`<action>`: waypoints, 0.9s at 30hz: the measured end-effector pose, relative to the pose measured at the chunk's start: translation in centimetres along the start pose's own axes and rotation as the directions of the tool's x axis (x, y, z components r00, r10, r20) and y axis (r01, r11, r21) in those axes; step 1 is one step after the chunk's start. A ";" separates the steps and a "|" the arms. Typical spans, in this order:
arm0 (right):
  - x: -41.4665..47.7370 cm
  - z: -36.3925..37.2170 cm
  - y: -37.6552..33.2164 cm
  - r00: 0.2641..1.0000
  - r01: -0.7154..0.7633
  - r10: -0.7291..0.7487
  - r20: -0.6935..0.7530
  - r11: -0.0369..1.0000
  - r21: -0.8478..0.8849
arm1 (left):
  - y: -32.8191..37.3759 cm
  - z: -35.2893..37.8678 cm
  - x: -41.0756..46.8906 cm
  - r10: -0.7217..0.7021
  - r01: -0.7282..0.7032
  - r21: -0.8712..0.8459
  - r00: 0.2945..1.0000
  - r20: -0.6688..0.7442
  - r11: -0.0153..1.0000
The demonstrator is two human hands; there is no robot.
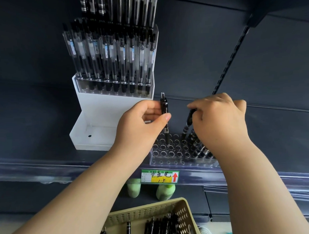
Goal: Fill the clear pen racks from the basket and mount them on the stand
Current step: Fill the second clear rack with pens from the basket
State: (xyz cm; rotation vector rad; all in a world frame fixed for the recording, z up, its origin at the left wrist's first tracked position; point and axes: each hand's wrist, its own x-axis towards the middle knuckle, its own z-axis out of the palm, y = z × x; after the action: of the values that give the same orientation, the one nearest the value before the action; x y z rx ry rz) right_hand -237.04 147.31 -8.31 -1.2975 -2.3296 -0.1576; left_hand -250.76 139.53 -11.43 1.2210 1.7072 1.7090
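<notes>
Dark shelf [45,120] | clear rack [170,151] part-filled | both grips pinch black pens [165,114]

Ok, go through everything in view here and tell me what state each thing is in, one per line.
Left hand: grip shut on a black pen, upright, tip down at the rack holes.
Right hand: grip shut on a second black pen, tilted.
Clear acrylic pen rack: partly filled, right side only.
White stand: upper tier full, lower tray bare.
Beige perforated basket: pens still inside.
</notes>
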 end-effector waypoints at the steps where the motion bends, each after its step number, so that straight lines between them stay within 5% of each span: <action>1: 0.0 0.0 0.0 1.000 -0.005 0.005 0.003 1.000 0.000 | 0.0 0.1 0.0 0.002 -0.002 0.005 1.000 0.001 1.000; 7: 0.1 -0.1 0.4 0.999 0.013 -0.015 0.041 0.999 0.051 | 0.2 1.1 0.2 0.025 -0.025 0.014 1.000 0.013 1.000; 17: 0.3 -1.2 1.6 0.994 -0.012 0.048 -0.098 0.940 0.340 | -0.4 4.7 0.3 0.076 -0.085 0.070 0.991 0.112 0.994; 27: 0.2 -0.9 1.9 0.998 -0.002 0.027 -0.063 0.931 0.366 | -2.1 6.4 0.4 0.053 -0.092 0.221 0.982 0.180 0.971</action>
State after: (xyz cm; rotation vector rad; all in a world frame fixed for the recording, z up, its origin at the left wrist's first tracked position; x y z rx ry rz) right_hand -235.25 148.25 -7.65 -1.1025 -2.1600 0.2270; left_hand -246.35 143.82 -14.28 1.5044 1.8094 1.4273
